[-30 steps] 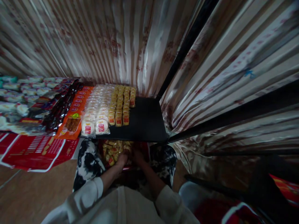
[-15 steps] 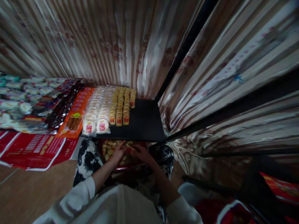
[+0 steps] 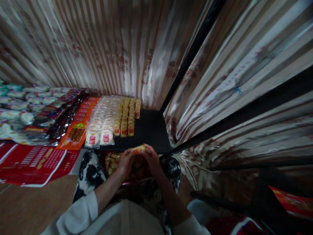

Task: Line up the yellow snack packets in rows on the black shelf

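Observation:
Between my two hands is a small snack packet (image 3: 138, 150) in yellow wrapping with a red label. My left hand (image 3: 126, 160) pinches its left end, and my right hand (image 3: 151, 159) grips the right end. Just below, a red container (image 3: 137, 182) on my lap holds more yellow-wrapped packets (image 3: 111, 162), partly hidden by my hands. Beyond my hands, rows of similar yellow packets (image 3: 124, 128) stand on the black shelf (image 3: 151, 130).
Left of the yellow rows lie clear-wrapped white round snacks (image 3: 106, 136), orange packets (image 3: 74, 132) and dark packets (image 3: 58, 120). A red printed bag (image 3: 36, 163) hangs below the shelf. Black frame bars (image 3: 193, 55) and striped curtains (image 3: 110, 49) enclose the back and right.
Both hands have risen out of the red container toward the shelf edge. One yellow packet is now lifted between them. The view has tilted slightly.

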`<action>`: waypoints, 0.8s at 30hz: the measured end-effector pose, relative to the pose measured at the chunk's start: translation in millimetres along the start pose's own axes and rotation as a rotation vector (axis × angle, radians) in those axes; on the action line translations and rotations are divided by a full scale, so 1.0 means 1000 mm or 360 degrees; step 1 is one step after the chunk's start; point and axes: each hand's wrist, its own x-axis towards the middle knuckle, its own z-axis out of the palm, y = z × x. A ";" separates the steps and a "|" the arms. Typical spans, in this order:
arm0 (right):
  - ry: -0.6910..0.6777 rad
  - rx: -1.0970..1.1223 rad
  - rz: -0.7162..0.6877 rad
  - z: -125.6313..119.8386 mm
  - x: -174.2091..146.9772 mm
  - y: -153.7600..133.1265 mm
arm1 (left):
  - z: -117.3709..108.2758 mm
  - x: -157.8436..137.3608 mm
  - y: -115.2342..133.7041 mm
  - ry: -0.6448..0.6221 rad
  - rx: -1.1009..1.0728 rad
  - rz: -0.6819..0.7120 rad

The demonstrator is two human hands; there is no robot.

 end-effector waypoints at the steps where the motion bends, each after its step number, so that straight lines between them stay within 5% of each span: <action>1: 0.0042 0.0005 -0.0020 0.002 0.000 0.001 | 0.004 0.001 -0.002 -0.0011 -0.0019 0.0010; 12: 0.0263 -0.0291 -0.0212 0.002 0.025 0.011 | 0.046 0.005 -0.003 -0.0089 0.0210 0.0048; 17: 0.0323 -0.0572 -0.0362 -0.011 0.065 0.005 | 0.057 0.023 0.003 -0.0023 0.0477 -0.0103; 24: 0.0366 -0.0822 -0.0495 -0.006 0.136 -0.005 | 0.073 0.053 0.006 -0.0026 0.0581 0.0207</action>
